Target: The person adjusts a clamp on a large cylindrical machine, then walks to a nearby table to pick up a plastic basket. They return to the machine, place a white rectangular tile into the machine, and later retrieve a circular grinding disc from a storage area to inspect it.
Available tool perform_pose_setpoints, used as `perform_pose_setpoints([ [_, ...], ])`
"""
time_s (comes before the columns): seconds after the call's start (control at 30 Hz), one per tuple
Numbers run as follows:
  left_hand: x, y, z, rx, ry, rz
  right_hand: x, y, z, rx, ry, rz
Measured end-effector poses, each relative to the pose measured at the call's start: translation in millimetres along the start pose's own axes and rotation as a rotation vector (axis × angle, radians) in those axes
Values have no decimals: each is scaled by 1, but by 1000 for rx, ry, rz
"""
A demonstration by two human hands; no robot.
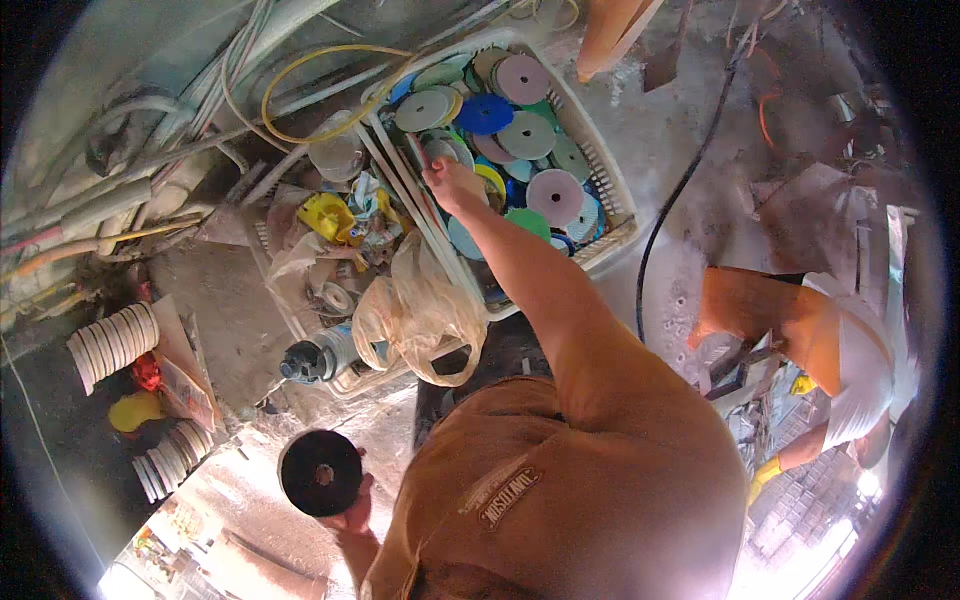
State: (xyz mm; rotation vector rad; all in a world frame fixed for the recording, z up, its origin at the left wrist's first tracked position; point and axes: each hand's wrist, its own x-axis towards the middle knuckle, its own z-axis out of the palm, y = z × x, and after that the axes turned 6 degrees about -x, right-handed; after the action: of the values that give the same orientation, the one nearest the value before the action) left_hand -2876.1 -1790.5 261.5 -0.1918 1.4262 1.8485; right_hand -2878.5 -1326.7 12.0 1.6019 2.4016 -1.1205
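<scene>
My left hand, low on the left, grips a black round polishing pad with a hole at its centre. Its fingers are partly hidden behind the pad. My right arm stretches up over a pale plastic crate full of polishing pads in several colours. At the crate's left side, the fingers of my right hand are bent and closed at the edge of a thin pad, seen nearly edge-on. Around that hand lie a grey pad, a blue pad, a yellow pad and a pink pad.
Left of the crate, a second container holds a clear plastic bag, yellow packaging and a dark-capped bottle. Stacked white discs stand far left. Hoses and pipes run above. A black cable crosses the floor; another person bends at right.
</scene>
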Motion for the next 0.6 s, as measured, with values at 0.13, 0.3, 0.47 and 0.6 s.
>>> perform_pose_setpoints([
  [0.13,-20,-20,5,-829,278,-223,29,-7,14,-149,81,24],
  [0.3,-40,-57,30,-535,211,-37,49,8,36,-216,16,-257],
  [0.47,-46,-94,25,20,228,64,9,13,-7,-29,178,-542],
  [0.6,-30,-84,40,-308,405,-215,3,47,-17,84,272,-539],
])
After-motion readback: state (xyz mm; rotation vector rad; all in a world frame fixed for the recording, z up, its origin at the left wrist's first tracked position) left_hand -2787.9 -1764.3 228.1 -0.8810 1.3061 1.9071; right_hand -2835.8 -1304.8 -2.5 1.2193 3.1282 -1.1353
